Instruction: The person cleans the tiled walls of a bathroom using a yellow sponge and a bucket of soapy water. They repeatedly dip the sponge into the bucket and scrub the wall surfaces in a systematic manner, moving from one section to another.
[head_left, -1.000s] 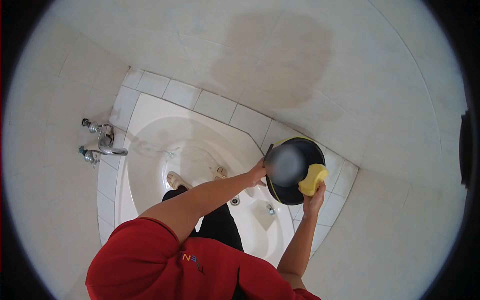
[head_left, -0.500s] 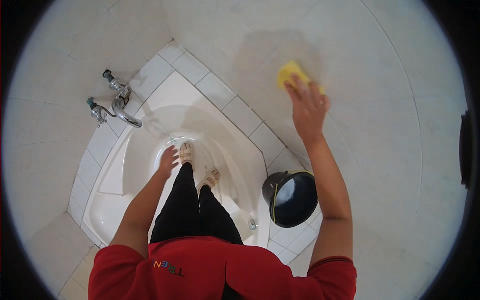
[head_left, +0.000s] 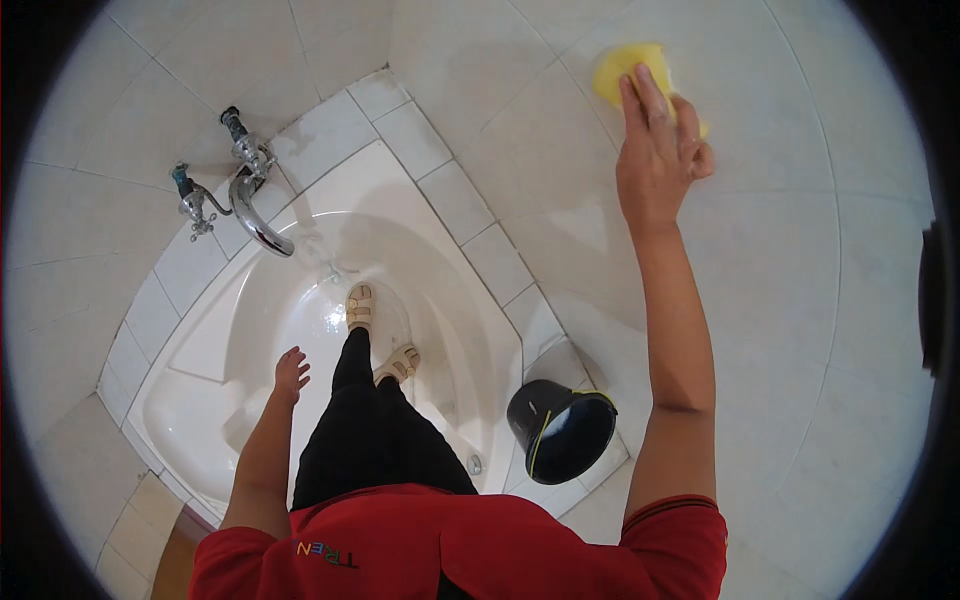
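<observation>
My right hand [head_left: 655, 150] presses a yellow sponge [head_left: 622, 80] flat against the tiled wall [head_left: 740, 240], fingers laid over it and the arm stretched far up. The sponge's far edge shows past my fingertips. Over the bathtub [head_left: 440, 235] hangs my left hand [head_left: 291, 375], its fingers apart and nothing in them. I stand inside the white corner tub in beige sandals [head_left: 360, 305].
A chrome tap [head_left: 262, 225] with two handles juts over the tub at the left. On the tiled ledge [head_left: 480, 235] at the right rests a black bucket [head_left: 560, 430] with a yellow handle, whitish liquid or foam inside. A small chrome fitting [head_left: 474, 464] sits on the tub rim.
My right hand has slid the sponge up and to the right along the wall. The left hand has shifted left and nearer to me. The whole view has turned slightly.
</observation>
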